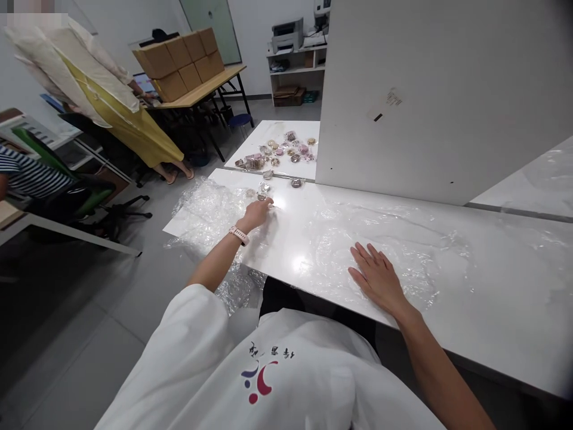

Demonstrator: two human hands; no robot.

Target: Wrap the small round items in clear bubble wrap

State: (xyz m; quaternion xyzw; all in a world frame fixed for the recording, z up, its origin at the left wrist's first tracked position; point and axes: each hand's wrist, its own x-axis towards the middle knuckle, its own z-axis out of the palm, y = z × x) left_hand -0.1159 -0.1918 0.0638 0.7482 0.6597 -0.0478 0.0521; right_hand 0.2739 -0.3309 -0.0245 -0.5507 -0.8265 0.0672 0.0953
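My left hand (256, 214), with a pale band on its wrist, is over the white table (286, 239), its fingers curled down. What its fingertips hold, if anything, is hidden. Just beyond it lie small round items in clear wrap (264, 188). My right hand (377, 278) lies flat with fingers spread on a sheet of clear plastic film (416, 251). More crumpled clear film (203, 206) covers the table's left end and hangs over the edge.
Several wrapped round items (290, 149) are scattered on the farther white table. A tall grey-white panel (430, 89) rises behind the film. Cardboard boxes (183, 63) are stacked on a wooden table. A person (111, 113) stands at left; a striped sleeve (31, 173) shows nearby.
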